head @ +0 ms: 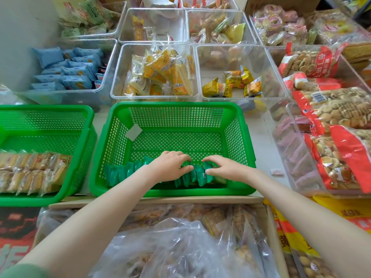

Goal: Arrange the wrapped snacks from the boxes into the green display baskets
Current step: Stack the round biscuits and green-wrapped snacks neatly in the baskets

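Note:
A green mesh basket stands in the middle. Along its near wall runs a row of green wrapped snacks, standing on edge. My left hand lies on top of the row, its fingers curled over the packets. My right hand touches the right end of the row, thumb against a packet and fingers spread above. A second green basket at the left holds rows of tan wrapped biscuits. A cardboard box below holds snacks in a clear plastic bag.
Clear plastic bins stand behind the baskets: blue packets, yellow wrapped cakes, a few yellow packets. Big red-edged bags of small cookies lie in bins at the right. A yellow carton sits at the lower right.

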`<action>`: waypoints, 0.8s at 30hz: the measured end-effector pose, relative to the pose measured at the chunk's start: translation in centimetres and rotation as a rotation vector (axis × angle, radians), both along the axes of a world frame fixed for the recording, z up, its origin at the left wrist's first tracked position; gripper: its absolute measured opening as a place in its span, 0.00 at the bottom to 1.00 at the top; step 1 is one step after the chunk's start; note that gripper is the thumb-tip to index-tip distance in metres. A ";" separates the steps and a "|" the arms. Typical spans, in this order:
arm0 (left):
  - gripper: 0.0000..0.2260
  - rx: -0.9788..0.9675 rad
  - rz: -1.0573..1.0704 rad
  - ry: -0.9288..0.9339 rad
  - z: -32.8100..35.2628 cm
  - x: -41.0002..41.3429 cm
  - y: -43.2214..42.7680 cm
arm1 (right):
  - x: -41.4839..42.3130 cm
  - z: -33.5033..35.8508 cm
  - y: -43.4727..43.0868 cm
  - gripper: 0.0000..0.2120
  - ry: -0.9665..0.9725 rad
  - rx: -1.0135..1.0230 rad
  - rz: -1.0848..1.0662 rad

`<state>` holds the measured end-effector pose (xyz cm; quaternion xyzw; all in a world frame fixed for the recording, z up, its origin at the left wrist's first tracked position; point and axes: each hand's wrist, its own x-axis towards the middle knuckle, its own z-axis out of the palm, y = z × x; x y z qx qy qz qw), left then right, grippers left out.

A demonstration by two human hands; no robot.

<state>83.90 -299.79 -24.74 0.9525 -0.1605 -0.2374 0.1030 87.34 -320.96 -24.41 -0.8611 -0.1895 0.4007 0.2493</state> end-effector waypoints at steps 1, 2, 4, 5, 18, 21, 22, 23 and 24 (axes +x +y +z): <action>0.21 -0.008 0.004 -0.023 0.5 -0.5 0.1 | -0.2 0.4 0.1 0.27 -0.031 -0.015 0.014; 0.21 -0.013 0.007 -0.048 0.9 -1.1 0.2 | -0.6 0.9 0.2 0.28 -0.058 -0.026 0.024; 0.20 -0.018 0.021 -0.087 1.7 -2.0 0.7 | -1.2 2.3 0.4 0.29 -0.113 -0.037 0.026; 0.20 -0.026 0.034 -0.094 2.1 -2.4 1.0 | -1.4 3.0 0.4 0.28 -0.144 -0.042 0.022; 0.14 -0.266 0.308 -0.460 7.1 -18.7 15.9 | -12.1 10.2 17.1 0.24 -0.425 -0.065 0.201; 0.16 -0.284 0.373 -0.498 7.9 -26.1 24.0 | -17.7 11.1 25.8 0.22 -0.479 -0.011 0.268; 0.17 -0.272 0.417 -0.510 8.1 -28.8 26.9 | -19.7 11.2 28.9 0.22 -0.489 -0.004 0.298; 0.16 -0.244 0.474 -0.509 8.2 -31.5 29.8 | -21.8 11.3 32.0 0.22 -0.497 0.003 0.329; 0.15 -0.216 0.527 -0.496 8.2 -34.4 32.7 | -24.1 11.3 35.1 0.22 -0.504 0.016 0.356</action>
